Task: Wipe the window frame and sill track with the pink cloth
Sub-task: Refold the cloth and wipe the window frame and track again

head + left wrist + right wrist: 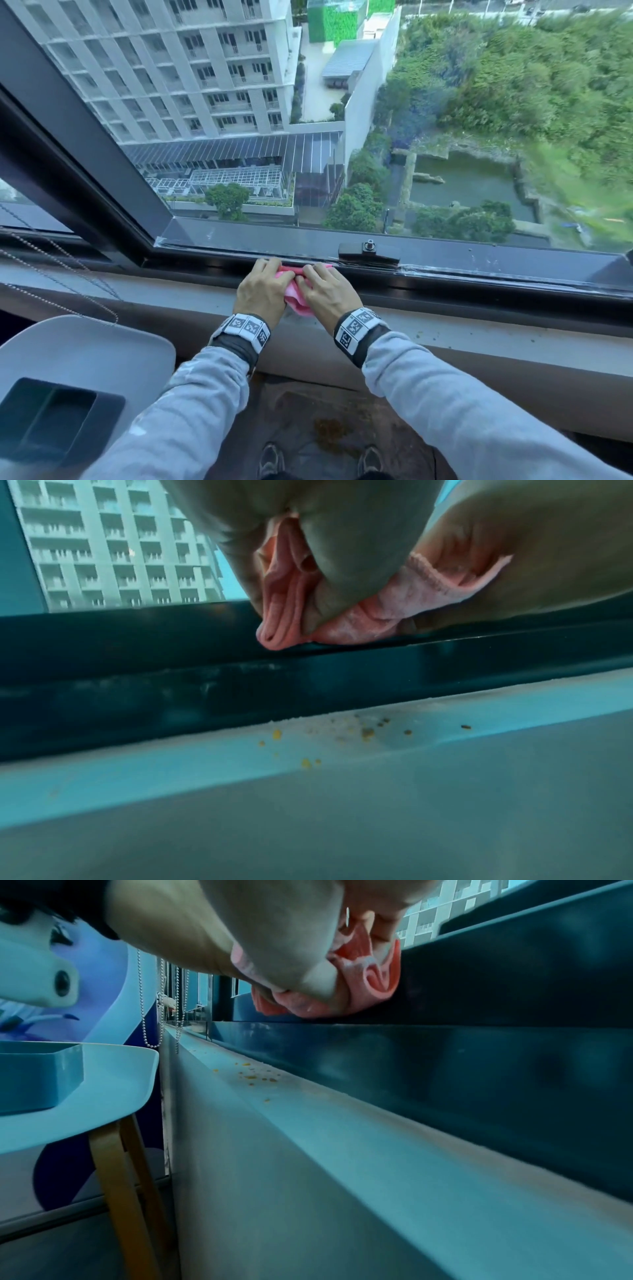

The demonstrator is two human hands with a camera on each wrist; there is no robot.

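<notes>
Both hands side by side at the near edge of the dark window frame (pixel 445 274), knuckles up, just left of the black latch (pixel 369 253). Left hand (pixel 262 289) with fingers curled over a bunched pink cloth (pixel 296 301), fingertips down at the sill track (pixel 205 261); seen from the left wrist, folds of the pink cloth (pixel 284 610) squeezed between thumb and fingers (pixel 342 561), the lowest fold touching the track's dark rail (pixel 171 674). Right hand (pixel 330 291) likewise curled on the same cloth, thumbs of the two hands nearly meeting over it; from the right wrist, the pink cloth (pixel 377 972) gathered under the palm, gripped by bent fingers (pixel 308 985) and pressed against the dark frame (pixel 514 982). Cloth wadded, not flat, lying partly in the track and partly hanging back over the pale ledge (pixel 479 329) toward the wrists. Small yellow and brown crumbs (pixel 366 731) scattered on the pale ledge just below the cloth, along its far edge beside the frame; the same crumbs (pixel 253 1077) visible from the right wrist. Patterned marker bands (pixel 245 329) on both wrists over grey sleeves (pixel 445 394). Off to the left, a pale chair seat (pixel 85 349) with a dark tray-like box (pixel 51 418) on it, and a bead chain (pixel 68 284) hanging across the left end of the ledge. Through the glass, a tall white apartment block (pixel 171 68) and greenery below. Two shoes (pixel 270 459) on the stained floor near the bottom edge.
</notes>
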